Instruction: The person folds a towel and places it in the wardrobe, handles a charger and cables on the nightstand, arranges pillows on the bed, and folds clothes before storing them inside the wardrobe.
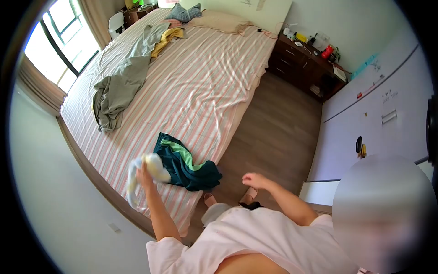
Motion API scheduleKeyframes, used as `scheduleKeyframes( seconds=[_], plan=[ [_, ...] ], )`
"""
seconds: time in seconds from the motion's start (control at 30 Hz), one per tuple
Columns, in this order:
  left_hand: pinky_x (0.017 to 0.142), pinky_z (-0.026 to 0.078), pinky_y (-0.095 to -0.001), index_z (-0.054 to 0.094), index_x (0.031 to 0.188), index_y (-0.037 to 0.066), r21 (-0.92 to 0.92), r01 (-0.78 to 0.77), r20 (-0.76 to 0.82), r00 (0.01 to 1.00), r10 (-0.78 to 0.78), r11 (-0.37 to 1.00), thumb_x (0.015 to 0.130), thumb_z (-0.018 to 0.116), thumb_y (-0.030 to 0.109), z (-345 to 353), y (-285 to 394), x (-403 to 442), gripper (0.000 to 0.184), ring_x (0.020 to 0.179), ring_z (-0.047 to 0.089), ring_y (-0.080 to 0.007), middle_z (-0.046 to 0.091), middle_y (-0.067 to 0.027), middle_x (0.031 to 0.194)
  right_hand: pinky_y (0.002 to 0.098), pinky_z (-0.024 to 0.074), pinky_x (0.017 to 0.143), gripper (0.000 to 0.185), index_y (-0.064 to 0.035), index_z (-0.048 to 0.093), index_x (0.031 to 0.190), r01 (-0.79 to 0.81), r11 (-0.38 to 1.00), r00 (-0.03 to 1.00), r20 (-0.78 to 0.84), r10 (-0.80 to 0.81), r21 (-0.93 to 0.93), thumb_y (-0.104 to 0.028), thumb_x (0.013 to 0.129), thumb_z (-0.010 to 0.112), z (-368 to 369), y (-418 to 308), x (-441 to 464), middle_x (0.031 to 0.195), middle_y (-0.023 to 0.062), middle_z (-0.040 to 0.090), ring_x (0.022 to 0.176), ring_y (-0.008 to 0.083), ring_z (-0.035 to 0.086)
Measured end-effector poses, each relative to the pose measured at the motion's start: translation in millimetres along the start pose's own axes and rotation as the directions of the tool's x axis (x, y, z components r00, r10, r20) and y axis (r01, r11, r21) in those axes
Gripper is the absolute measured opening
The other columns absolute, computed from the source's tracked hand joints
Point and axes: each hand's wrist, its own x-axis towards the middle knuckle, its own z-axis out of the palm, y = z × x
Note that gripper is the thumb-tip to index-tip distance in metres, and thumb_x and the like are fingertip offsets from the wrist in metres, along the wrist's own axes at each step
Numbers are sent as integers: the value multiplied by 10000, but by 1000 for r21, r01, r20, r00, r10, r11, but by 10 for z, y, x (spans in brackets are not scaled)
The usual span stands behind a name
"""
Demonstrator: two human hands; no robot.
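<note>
My left hand (143, 176) grips a light cloth (156, 168), white with pale yellow and blue patches, above the near left corner of the bed. Motion blurs this cloth, and I cannot make out what kind of garment it is. Just right of it, a dark green garment (180, 169) with a light green stripe lies crumpled on the bed's edge. My right hand (255, 180) hangs over the floor beside the bed, its fingers loosely curled with nothing visible in them.
The bed (182, 100) has a striped sheet, with a grey-green cloth (121, 89), a yellow cloth (165, 41) and pillows (221, 23) on it. A dark nightstand (292, 59) holds small items. White cabinets (378, 109) line the right; a blurred oval covers the lower right.
</note>
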Motion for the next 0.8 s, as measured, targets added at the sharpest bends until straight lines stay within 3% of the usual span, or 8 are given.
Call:
scheduleKeyframes(
  seconds=[0.1,0.17,0.33,0.4,0.5,0.63,0.73,0.8],
  plan=[
    [651,443,-266,555,1001,8,-218,-159,267,939,215,963,826,568,156,1108,697,-682,230,748,542,-118,586,-40,864,261,448,711,294,-56,599,973,136,947,985,-143,-97,292,-306,828,546,-459,-64,101,860,59,629,789,133,568],
    [673,443,-271,555,1003,1,-40,-295,442,852,282,955,824,568,146,1735,991,-1274,231,762,537,-124,579,-30,871,257,447,727,297,-52,597,969,239,840,957,-265,-118,488,-310,875,486,-852,-147,70,862,3,581,810,92,540],
    [694,462,-341,523,1074,13,124,-549,837,506,210,827,771,621,250,2945,1211,-2638,396,775,614,-227,633,-127,842,287,440,786,423,-71,519,1075,277,244,943,-312,118,929,-432,905,380,-2050,-481,-522,976,23,580,907,109,537],
    [699,463,-369,505,1101,21,256,-697,929,368,27,670,765,615,315,3261,1247,-3058,461,790,616,-287,626,-178,842,305,458,768,354,-77,489,1105,199,-127,966,-217,-143,972,-358,894,448,-2321,-352,-752,992,43,573,895,146,553],
    [705,460,-411,525,1072,11,220,-805,975,188,-115,551,767,584,423,3627,1013,-3357,516,806,604,-355,618,-221,849,301,471,743,307,-49,482,1105,438,85,897,-441,17,895,-239,867,519,-2529,124,-897,977,72,568,870,168,564],
    [662,469,-379,583,970,-7,258,-718,943,40,-331,647,843,473,483,4231,660,-3339,518,713,617,-256,629,-142,760,292,462,748,279,-62,467,1089,552,208,800,-583,141,807,-124,829,545,-2883,570,-1214,944,69,550,857,156,549],
    [701,466,-339,559,1039,-20,558,-405,789,-14,-615,725,869,386,528,4850,432,-3352,599,764,611,-240,636,-124,802,257,433,719,262,-69,481,1043,558,302,777,-614,137,773,-119,805,578,-3076,801,-1445,900,50,527,837,129,513],
    [706,450,-286,551,1072,-10,437,237,886,53,-461,867,887,366,518,5205,505,-3625,589,789,572,-166,620,-68,897,227,397,699,198,-71,505,961,543,430,760,-640,115,722,-138,797,592,-3230,829,-1635,851,20,518,797,96,481]
  ],
)
